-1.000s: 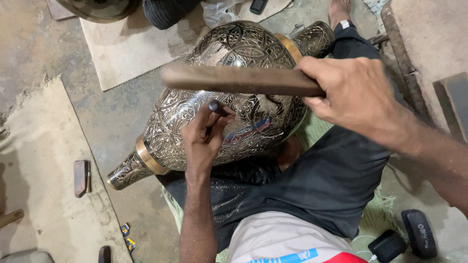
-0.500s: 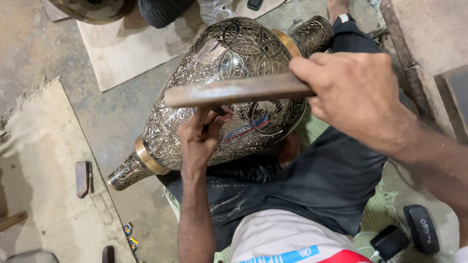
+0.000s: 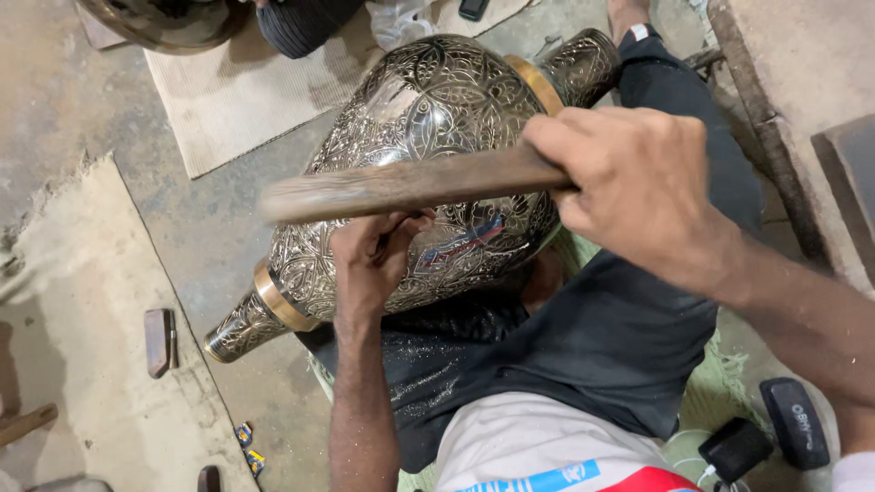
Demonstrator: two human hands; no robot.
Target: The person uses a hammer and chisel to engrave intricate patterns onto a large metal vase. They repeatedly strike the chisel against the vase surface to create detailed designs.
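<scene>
silver floral-engraved vase (image 3: 437,137) with gold bands; brown stick (image 3: 401,187).

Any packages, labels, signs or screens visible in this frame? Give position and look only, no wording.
Black device, lower right on the floor: rounded oblong with a small white printed mark.
Shirt print, bottom centre: blue band with white marks on white cloth.
Dark phone-like slab, top edge: cut off, screen not readable.
No packages or signs.

Bare grey concrete floor (image 3: 196,232) with a frayed beige mat (image 3: 68,364) at left, a ribbed tan mat (image 3: 237,100) further up, a small dark rectangular block (image 3: 159,342) on the beige mat, and two black chunky objects (image 3: 766,433) at lower right
</scene>
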